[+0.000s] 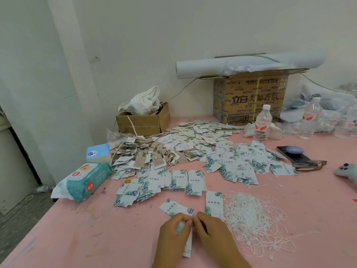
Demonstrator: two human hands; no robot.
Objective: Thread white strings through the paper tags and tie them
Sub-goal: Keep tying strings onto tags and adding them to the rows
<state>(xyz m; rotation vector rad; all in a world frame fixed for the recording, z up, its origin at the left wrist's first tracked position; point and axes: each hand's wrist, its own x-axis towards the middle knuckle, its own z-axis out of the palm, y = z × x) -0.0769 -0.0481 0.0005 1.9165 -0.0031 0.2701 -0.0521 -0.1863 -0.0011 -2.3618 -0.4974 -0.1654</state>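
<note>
At the near edge of the pink table (116,238), left hand (173,235) and right hand (214,233) meet, fingers curled, both pinching the top of one white leaf-printed paper tag (187,248). A heap of loose white strings (251,219) lies just right of the right hand.

We are looking into a small makeshift tagging workroom, where heaps of leaf-printed white paper tags (233,163) and a tangle of white strings (251,219) are spreading over a scuffed pink worktable (92,238), while brown cardboard boxes (143,123) and a white paper roll (218,69) are sitting against a bare white wall (173,26).
</note>
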